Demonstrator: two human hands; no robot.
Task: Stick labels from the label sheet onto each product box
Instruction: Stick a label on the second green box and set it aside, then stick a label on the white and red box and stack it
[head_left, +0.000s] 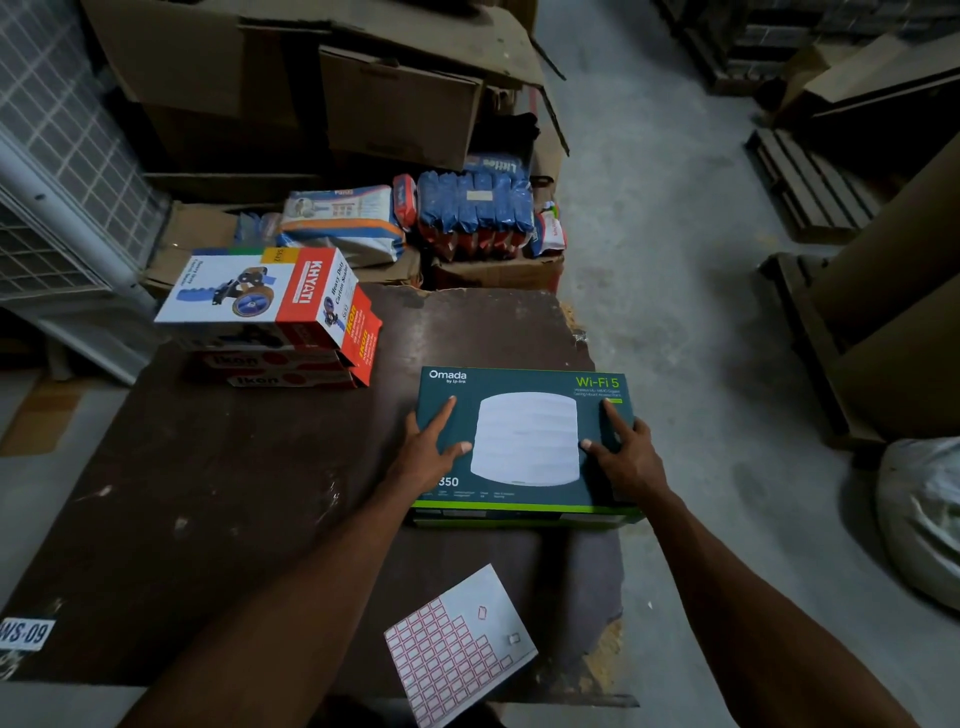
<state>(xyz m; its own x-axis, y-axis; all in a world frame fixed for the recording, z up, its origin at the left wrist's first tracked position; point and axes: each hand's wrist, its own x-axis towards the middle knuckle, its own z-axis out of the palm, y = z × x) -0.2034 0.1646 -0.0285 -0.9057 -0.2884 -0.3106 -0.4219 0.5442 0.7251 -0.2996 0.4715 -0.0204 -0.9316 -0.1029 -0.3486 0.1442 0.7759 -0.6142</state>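
Note:
A dark green Omada Wi-Fi 5 box (524, 441) lies flat on the brown table (234, 493); the green edge of another box shows beneath it. My left hand (431, 447) rests on its left side with fingers spread and straight. On its right side my right hand (623, 452) does the same, thumb on the lid. The label sheet (457, 649), white with rows of red-bordered labels, lies near the table's front edge, below both hands. At the table's back left stands a stack of product boxes, a white and red Khyati box (260, 296) on top of red Ikon boxes (291, 369).
Past the table's far edge lie wrapped packets, a blue bundle (475, 208) and cardboard cartons (363, 93). A wire cage (57, 156) stands at the left. Grey concrete floor, a wooden pallet (810, 182) and a white sack (919, 514) are on the right.

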